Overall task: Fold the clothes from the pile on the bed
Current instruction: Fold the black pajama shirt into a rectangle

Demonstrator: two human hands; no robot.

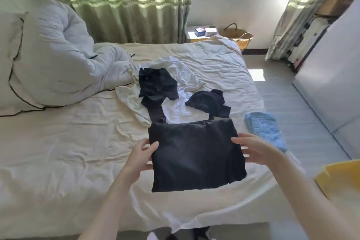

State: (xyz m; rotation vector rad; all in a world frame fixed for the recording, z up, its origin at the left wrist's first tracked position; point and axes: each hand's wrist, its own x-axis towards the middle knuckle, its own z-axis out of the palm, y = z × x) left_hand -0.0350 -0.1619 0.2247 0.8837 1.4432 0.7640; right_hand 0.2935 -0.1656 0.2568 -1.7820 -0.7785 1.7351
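Note:
A folded black garment (194,154) is held just above the cream bedsheet (68,142), near the bed's front edge. My left hand (141,155) grips its left edge, thumb on top and fingers underneath. My right hand (253,150) holds its right edge the same way. Behind it lies the pile: a black piece (155,84), a second crumpled black piece (208,101) and white clothes (175,109) spread under them.
A folded blue towel (263,128) lies at the bed's right edge. A white duvet (58,60) is bunched at the left. A yellow object (341,179) sits at the right. A wicker basket (239,37) and a bedside table (196,35) stand beyond the bed.

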